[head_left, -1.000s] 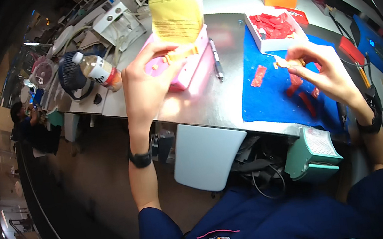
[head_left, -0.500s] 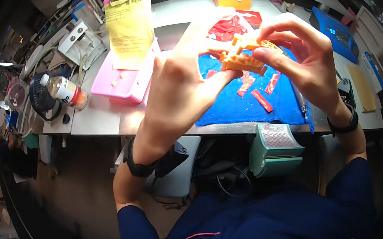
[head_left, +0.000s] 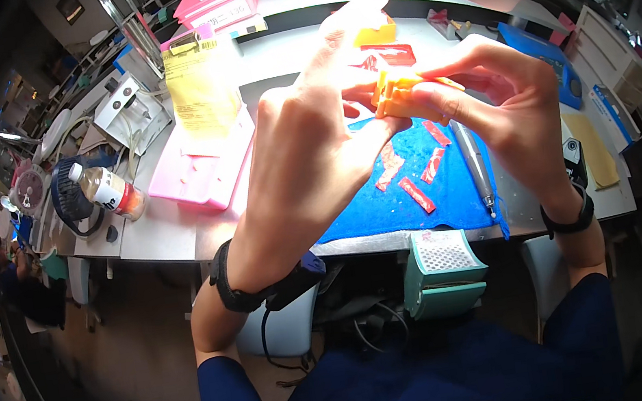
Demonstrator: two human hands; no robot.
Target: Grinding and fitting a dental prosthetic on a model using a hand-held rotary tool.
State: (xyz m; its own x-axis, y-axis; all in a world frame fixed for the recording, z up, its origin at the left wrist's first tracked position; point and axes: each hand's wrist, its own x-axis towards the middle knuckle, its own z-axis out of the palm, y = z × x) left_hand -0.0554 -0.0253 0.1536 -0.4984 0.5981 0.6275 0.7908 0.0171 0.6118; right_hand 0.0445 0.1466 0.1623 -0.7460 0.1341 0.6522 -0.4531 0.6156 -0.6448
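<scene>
Above the workbench I hold an orange dental model [head_left: 397,98], its toothed pieces brought together. My left hand [head_left: 285,152] pinches its left side between thumb and fingers. On the other side, my right hand [head_left: 515,95] grips it with the thumb in front and the fingers behind. Strong light washes out part of the model and the left fingers. Beneath the hands lies a blue cloth [head_left: 356,216] with several red strips [head_left: 417,195] on it. A slim grey handpiece [head_left: 475,166] rests at the cloth's right side.
To the left stand a pink tray [head_left: 183,179] with a yellow sheet [head_left: 198,86] on a clipboard, and a bottle [head_left: 108,189]. A blue device [head_left: 563,84] sits at the right. Below the bench edge is a green box-like fixture [head_left: 445,298]. Far left is another person [head_left: 15,268].
The orange pieces, apart and tilted before, now sit closer together and turned. Both hands still hold them. The whole view has shifted a little.
</scene>
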